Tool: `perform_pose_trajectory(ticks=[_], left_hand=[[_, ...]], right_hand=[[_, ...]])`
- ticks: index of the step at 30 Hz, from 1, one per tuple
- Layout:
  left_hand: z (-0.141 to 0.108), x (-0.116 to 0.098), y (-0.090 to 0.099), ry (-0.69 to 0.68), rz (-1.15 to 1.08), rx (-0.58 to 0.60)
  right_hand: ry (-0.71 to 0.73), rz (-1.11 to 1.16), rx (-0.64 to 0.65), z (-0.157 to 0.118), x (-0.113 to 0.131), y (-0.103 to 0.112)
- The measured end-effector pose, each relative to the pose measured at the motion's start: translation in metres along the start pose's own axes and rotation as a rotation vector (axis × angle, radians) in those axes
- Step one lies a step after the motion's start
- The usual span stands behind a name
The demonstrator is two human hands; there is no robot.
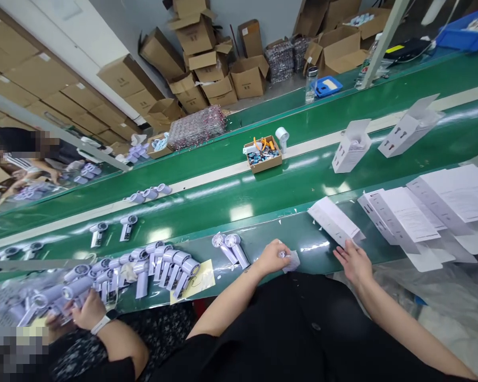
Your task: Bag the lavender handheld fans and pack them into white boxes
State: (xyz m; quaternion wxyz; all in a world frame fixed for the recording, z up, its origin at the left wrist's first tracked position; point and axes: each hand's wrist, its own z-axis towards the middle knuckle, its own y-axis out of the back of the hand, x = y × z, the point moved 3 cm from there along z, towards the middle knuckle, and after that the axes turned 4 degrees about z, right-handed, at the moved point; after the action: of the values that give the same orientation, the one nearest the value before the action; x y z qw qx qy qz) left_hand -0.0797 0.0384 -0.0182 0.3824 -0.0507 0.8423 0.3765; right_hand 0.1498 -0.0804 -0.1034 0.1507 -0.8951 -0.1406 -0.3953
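Observation:
My left hand (271, 258) is closed on a small clear plastic bag (292, 261) near the bench's front edge; the fingers hide part of it. To the right, my right hand (355, 262) has its fingers apart, with a fingertip against the near end of a white carton (336, 222). That carton lies slantwise on the bench. Two lilac handheld fans (237, 250) rest left of my left hand. More white cartons with printed sheets (408, 215) lie overlapping in a row at the right.
A green conveyor (223, 185) runs beyond the bench (258, 228). On it stand two open white cartons (352, 146) and a small cardboard box (263, 164) of parts. At left, a co-worker's hand (90, 310) is among many lilac fans (171, 265). Another person works farther back.

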Motion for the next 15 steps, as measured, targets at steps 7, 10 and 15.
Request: perform_pose_trajectory(ticks=[7, 10, 15], left_hand=[[-0.03, 0.02, 0.026, -0.136, -0.288, -0.154], [-0.045, 0.014, 0.044, -0.149, -0.32, -0.236], [-0.058, -0.028, 0.082, -0.2, -0.472, -0.3]], right_hand=[[0.435, -0.289, 0.163, -0.033, 0.033, -0.042], [1.026, -0.714, 0.367, -0.044, 0.065, -0.07], [1.319, -1.044, 0.907, -0.045, 0.069, -0.109]])
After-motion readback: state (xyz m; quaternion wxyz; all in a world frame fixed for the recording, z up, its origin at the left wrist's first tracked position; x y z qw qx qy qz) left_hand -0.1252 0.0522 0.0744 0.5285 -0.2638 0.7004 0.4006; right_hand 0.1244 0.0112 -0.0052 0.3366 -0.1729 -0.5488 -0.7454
